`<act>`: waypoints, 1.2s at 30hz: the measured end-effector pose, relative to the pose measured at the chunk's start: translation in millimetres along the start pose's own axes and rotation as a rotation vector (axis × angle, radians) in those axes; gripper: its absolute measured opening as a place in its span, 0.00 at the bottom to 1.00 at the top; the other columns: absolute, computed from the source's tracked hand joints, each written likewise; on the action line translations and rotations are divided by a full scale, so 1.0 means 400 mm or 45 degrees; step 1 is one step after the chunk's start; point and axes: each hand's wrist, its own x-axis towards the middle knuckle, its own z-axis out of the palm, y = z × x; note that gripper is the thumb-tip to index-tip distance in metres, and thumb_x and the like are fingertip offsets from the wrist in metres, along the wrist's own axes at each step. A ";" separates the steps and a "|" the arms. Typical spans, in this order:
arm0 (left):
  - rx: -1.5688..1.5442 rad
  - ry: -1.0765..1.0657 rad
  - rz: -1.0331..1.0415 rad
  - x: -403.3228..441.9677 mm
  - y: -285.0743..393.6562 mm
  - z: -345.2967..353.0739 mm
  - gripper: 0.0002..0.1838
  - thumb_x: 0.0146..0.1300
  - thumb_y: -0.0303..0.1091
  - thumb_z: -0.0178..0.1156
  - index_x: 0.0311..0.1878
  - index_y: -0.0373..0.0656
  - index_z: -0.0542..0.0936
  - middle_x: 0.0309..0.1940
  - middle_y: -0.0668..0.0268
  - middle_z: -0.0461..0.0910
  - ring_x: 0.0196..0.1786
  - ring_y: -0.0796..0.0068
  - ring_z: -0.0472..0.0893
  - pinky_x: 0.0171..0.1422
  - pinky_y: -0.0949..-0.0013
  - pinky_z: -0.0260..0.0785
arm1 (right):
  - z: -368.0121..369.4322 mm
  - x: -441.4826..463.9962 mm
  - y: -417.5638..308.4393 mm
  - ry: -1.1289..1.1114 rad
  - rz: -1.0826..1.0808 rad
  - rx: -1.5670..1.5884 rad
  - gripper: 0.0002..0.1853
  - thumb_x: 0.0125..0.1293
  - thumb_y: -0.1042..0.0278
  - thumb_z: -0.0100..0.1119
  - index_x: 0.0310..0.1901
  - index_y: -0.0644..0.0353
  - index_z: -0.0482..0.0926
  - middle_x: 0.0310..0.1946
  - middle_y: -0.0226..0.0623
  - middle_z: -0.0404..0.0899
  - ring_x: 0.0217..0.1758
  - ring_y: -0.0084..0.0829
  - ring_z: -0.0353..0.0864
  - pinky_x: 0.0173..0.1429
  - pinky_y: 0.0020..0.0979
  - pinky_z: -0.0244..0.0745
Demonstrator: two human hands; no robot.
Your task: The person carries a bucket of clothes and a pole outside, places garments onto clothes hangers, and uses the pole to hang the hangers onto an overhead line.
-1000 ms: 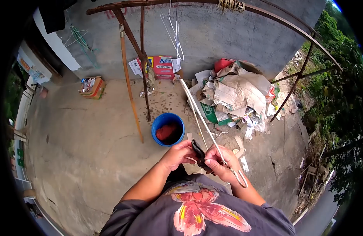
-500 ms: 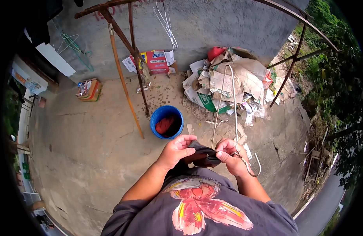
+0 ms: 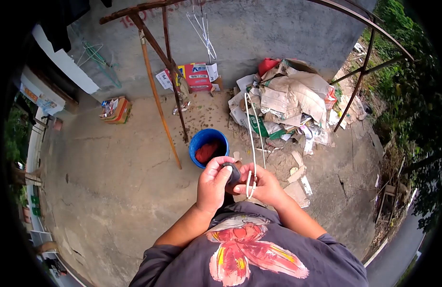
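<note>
Left hand (image 3: 214, 184) with its grip clamped on dark cloth (image 3: 233, 173), right hand (image 3: 260, 185) with its grip on a white wire hanger (image 3: 252, 138), cloth and hanger just nearer the person than the blue bucket (image 3: 209, 148), scrap cardboard pile (image 3: 292, 98) right of the bucket.

wall (image 3: 273, 33): red digits, possibly starting 150 | red carton (image 3: 200, 85): white characters, first reads 大

Looks like an outdoor yard beside a building — opens over cracked concrete ground (image 3: 111, 177), backs onto a rough grey wall (image 3: 268, 31) and meets green plants (image 3: 414, 95) at one side. Holds a rusty frame (image 3: 151, 40), wire hangers (image 3: 210, 45), heaped flattened cardboard (image 3: 295, 98) — plus a blue bucket (image 3: 194, 146).
</note>
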 end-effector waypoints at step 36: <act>-0.384 -0.170 -0.547 0.081 0.072 0.031 0.15 0.71 0.30 0.53 0.56 0.34 0.76 0.47 0.63 0.83 0.48 0.73 0.82 0.56 0.69 0.75 | -0.237 0.082 -0.020 0.443 -0.359 0.090 0.13 0.74 0.60 0.54 0.34 0.60 0.73 0.27 0.22 0.69 0.30 0.17 0.66 0.34 0.21 0.63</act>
